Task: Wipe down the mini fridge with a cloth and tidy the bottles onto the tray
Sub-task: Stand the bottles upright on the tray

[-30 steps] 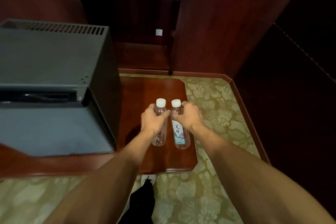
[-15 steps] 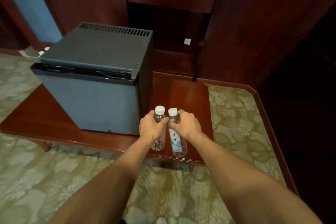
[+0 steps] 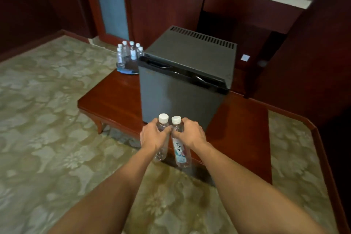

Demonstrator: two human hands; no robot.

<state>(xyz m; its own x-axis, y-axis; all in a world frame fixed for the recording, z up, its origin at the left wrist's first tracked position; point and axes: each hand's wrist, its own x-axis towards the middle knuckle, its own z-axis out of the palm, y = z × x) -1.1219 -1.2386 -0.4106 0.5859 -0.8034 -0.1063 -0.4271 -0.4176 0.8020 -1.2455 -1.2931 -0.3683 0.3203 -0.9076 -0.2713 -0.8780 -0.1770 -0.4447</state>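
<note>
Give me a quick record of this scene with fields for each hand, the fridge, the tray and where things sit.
left hand: gripping an unlabelled bottle, lifted
right hand: gripping a labelled bottle, lifted
held bottles: upright, side by side, white caps on
mini fridge: door shut, on the low wooden platform
tray: blue, at the platform's far left corner, beside the fridge
bottles on tray: a standing cluster, count unclear
cloth: not in view

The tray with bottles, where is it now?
Head view, upper left: the tray sits on the low wooden table, just left of the mini fridge.
</note>
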